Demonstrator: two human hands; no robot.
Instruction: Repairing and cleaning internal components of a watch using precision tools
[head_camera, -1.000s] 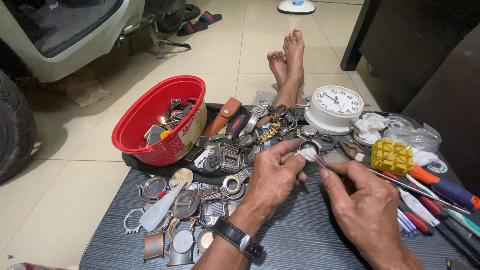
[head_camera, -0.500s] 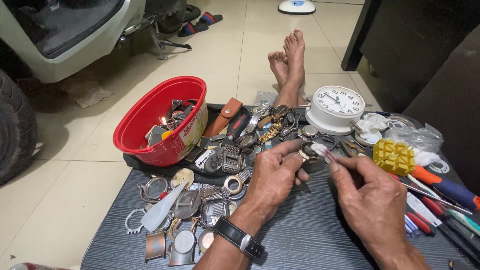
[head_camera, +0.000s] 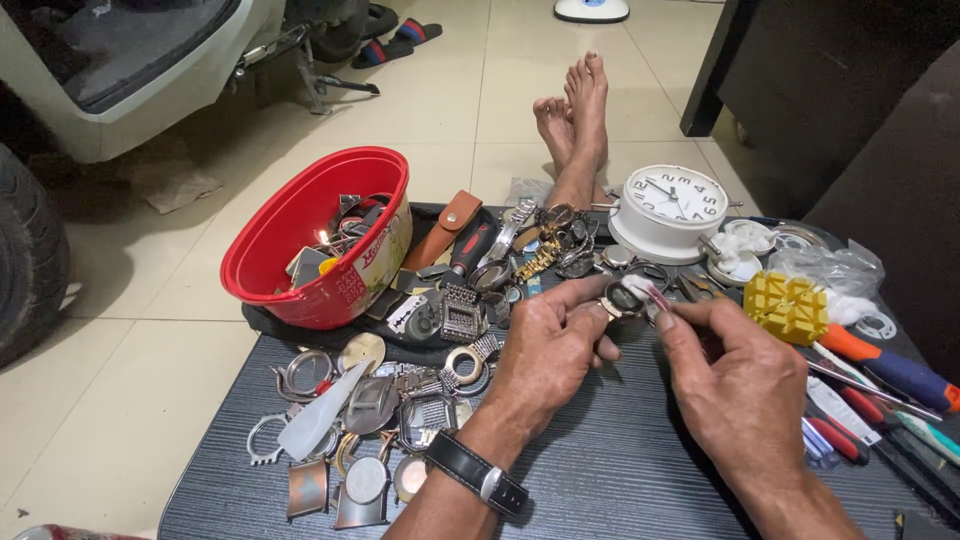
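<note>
My left hand pinches a small round watch case between thumb and fingers above the dark ribbed tabletop. A black-strapped wristwatch is on that wrist. My right hand grips a thin tool with a white wad at its tip, and the wad touches the watch case. Both hands sit close together near the table's middle.
A red plastic tub of parts stands at the left, with watch cases and bezels spread before it. A white alarm clock, a yellow block and screwdrivers lie right. Bare feet rest beyond the table.
Both hands have shifted slightly away from me with the watch case and tool. The tool's tip has come down from above the case onto it.
</note>
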